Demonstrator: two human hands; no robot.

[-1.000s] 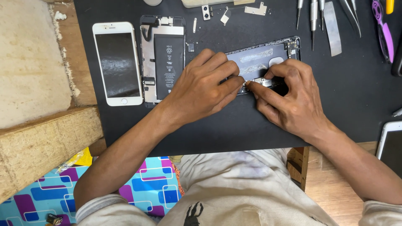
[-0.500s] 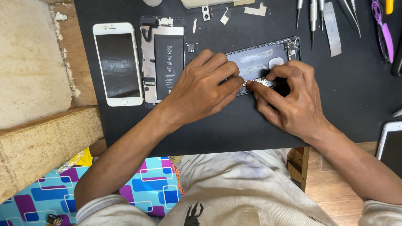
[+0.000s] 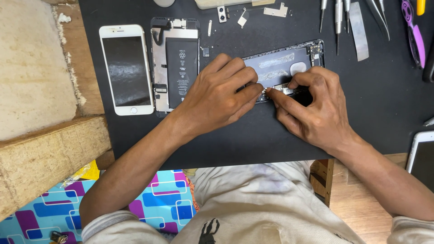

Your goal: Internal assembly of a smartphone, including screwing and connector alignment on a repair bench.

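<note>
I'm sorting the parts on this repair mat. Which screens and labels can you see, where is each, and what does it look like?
White phone: left on the black mat, upright rectangle, dark glass screen.
Battery label: on the opened phone body beside it, black rectangle with small pale print.
Second screen: right edge, white rim, dark glass, mostly cut off.
Empty phone shell: under the left hand and right hand, grey, no screen.

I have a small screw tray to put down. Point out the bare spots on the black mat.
Bare mat lies right of the right hand, below the tools, and along the near edge under both wrists. Crowded: top edge and around the opened phone.
</note>
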